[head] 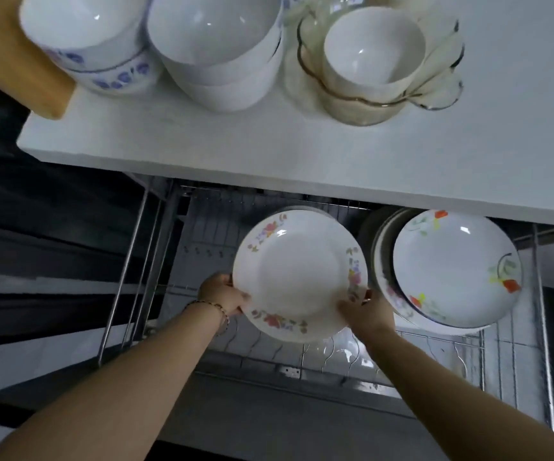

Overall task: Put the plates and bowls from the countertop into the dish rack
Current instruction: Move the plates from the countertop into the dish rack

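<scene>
One white floral-rimmed plate [297,277], left grip [224,294], right grip [367,311] clasping rim, seemingly over rack [289,372]

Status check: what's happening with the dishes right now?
Left hand and right hand grip floral plate over dish rack. Racked plates close beside it. Bowls on countertop.

We look down on a white counter [335,154], brightly lit on top, its front edge overhanging a dim space. A pale wooden board [12,61] lies over its far left corner; dark surfaces [52,201] stretch leftward.
</scene>
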Tool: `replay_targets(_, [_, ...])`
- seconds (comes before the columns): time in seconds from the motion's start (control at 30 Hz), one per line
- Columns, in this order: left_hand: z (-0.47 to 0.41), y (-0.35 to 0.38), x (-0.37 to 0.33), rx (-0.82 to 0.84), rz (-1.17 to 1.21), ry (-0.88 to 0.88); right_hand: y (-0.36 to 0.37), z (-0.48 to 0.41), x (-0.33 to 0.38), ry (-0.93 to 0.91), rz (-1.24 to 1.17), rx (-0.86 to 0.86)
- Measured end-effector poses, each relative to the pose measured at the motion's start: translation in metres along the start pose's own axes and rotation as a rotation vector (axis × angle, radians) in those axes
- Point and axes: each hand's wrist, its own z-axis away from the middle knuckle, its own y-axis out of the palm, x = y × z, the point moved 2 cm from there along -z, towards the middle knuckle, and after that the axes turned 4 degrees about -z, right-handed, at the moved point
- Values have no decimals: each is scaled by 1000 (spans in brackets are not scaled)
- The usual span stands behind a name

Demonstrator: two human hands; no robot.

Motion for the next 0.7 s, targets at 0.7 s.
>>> replay_targets(0.7, [-94,37,-28,-239,-573,140,58,-69,-8,184,130,-172])
